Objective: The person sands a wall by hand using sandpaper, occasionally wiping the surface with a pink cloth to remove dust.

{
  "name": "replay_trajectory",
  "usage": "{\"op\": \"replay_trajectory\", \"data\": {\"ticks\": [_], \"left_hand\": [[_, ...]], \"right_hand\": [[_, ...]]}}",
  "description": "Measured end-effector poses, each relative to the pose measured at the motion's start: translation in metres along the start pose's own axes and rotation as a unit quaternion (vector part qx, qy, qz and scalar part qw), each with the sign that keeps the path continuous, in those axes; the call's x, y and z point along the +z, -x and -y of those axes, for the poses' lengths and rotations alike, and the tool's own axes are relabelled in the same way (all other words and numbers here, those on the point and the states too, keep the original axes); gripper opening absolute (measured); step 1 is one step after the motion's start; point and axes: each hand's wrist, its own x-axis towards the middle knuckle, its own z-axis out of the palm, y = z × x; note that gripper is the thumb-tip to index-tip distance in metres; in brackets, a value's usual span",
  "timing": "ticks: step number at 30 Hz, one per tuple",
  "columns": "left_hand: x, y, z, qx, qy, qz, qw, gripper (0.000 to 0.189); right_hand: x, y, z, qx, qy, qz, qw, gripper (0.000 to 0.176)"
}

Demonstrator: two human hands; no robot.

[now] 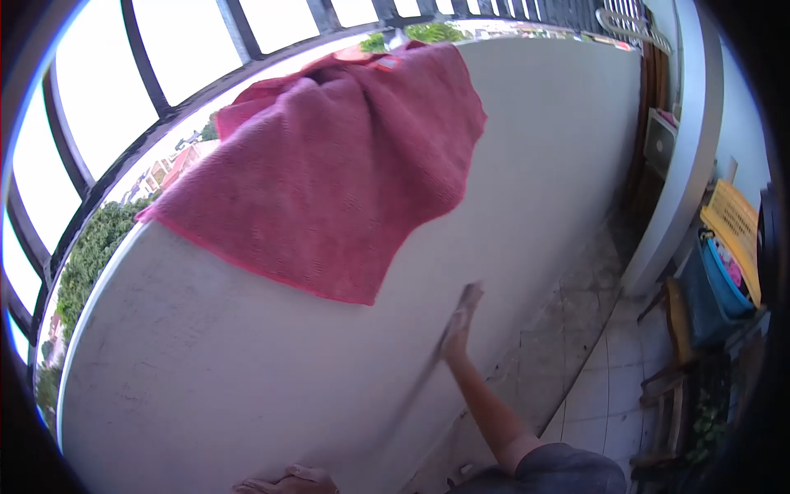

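Note:
My right hand (458, 328) reaches out to the white wall (329, 362), its fingers around a small, flat, greyish-brown piece at the wall's surface. Blur hides what the piece is. At the bottom edge, my left hand (290, 481) lies against the lower wall, partly cut off by the frame; its fingers look apart, with nothing visible in them. Above both hands a pink cloth (329, 165) hangs over the wall's top edge, touching neither hand.
Dark metal railing (148, 62) runs above the wall. Floor tiles (584, 387) lie to the right, beyond a dusty strip (543, 354). Further right are a white pillar (683, 156), a wooden chair (679, 321), a blue bin (716, 296) and a yellow basket (731, 222).

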Motion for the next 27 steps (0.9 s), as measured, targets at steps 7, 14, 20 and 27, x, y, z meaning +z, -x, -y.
{"op": "replay_trajectory", "data": {"ticks": [7, 14, 20, 27], "left_hand": [[0.000, 0.004, 0.005, -0.001, -0.009, 0.008, 1.000, 0.073], [0.002, 0.008, 0.006, -0.001, -0.004, 0.012, 1.000, 0.073], [0.004, 0.008, 0.007, -0.001, -0.002, 0.015, 1.000, 0.072], [0.000, 0.019, 0.017, -0.005, -0.003, 0.021, 1.000, 0.072]], "right_hand": [[0.014, -0.097, 0.043, 0.006, -0.095, -0.043, 0.994, 0.058], [-0.014, -0.004, -0.030, 0.047, 0.039, 0.064, 0.996, 0.061], [0.009, -0.063, 0.023, 0.007, -0.082, 0.008, 0.997, 0.064], [-0.003, -0.029, -0.066, 0.050, 0.039, 0.016, 0.998, 0.064]]}}
